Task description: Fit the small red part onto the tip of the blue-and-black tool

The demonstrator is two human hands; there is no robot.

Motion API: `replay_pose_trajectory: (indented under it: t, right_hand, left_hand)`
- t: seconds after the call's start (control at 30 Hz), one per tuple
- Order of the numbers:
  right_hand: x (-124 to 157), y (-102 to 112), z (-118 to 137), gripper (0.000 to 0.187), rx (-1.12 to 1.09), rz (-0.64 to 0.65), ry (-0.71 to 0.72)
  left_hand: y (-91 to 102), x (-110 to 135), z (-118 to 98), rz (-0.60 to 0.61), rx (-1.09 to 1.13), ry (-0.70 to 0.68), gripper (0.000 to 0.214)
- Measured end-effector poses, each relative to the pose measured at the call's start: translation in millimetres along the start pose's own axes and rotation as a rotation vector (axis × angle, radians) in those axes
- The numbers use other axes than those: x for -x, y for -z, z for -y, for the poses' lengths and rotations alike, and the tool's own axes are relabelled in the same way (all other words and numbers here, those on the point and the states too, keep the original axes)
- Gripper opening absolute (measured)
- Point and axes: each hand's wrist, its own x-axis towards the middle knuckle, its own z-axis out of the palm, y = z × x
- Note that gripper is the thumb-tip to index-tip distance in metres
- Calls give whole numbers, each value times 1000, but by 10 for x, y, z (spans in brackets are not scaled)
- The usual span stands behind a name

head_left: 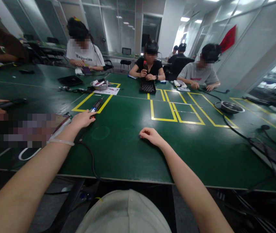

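My left hand (82, 120) is closed around the rear of a slim corded power tool that looks like an electric screwdriver (96, 105). Its dark body has a blue and silver part, and its thin tip points away from me, over a yellow tape outline (79, 106) on the green table (128, 155). A black cord (91, 158) runs from near that hand over the front edge. Right of centre, my right hand (151, 136) rests on the tabletop with its fingers curled in. I see nothing in it.
Left of my forearm lies a tablet-like device (61, 124), partly blurred out. Ahead are a metal bowl of small items (100, 84), a paper sheet (112, 90) and a black tray (147, 87). Another bowl (232, 107) and cables stand right. Several people sit around the table.
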Motion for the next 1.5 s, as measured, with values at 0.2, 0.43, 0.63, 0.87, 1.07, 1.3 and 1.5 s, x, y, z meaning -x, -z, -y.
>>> replay_pose_trajectory:
  t: [0.2, 0.43, 0.63, 0.87, 1.07, 1.3, 1.5]
  right_hand:
    - [3, -2, 16, 22, 7, 5, 2]
    - [-13, -1, -22, 21, 2, 0, -10]
    - [-9, -9, -9, 21, -14, 1, 3]
    - [-12, -16, -12, 22, -43, -6, -2]
    - [-3, -3, 19, 26, -88, -12, -13]
    - [8, -4, 54, 30, -188, -24, -18]
    - [0, -41, 13, 33, -208, 7, -47]
  left_hand:
    - [49, 303, -302, -219, -137, 28, 54]
    - [63, 368, -382, -216, -126, 59, 39]
    - [105, 409, -425, -229, -93, 83, 37]
    - [240, 501, -789, -278, 37, 13, 41]
    - [191, 812, -1651, -106, 350, -493, 30]
    - [111, 1079, -2142, -86, 412, -612, 11]
    - [106, 1106, -2182, -112, 282, -665, 9]
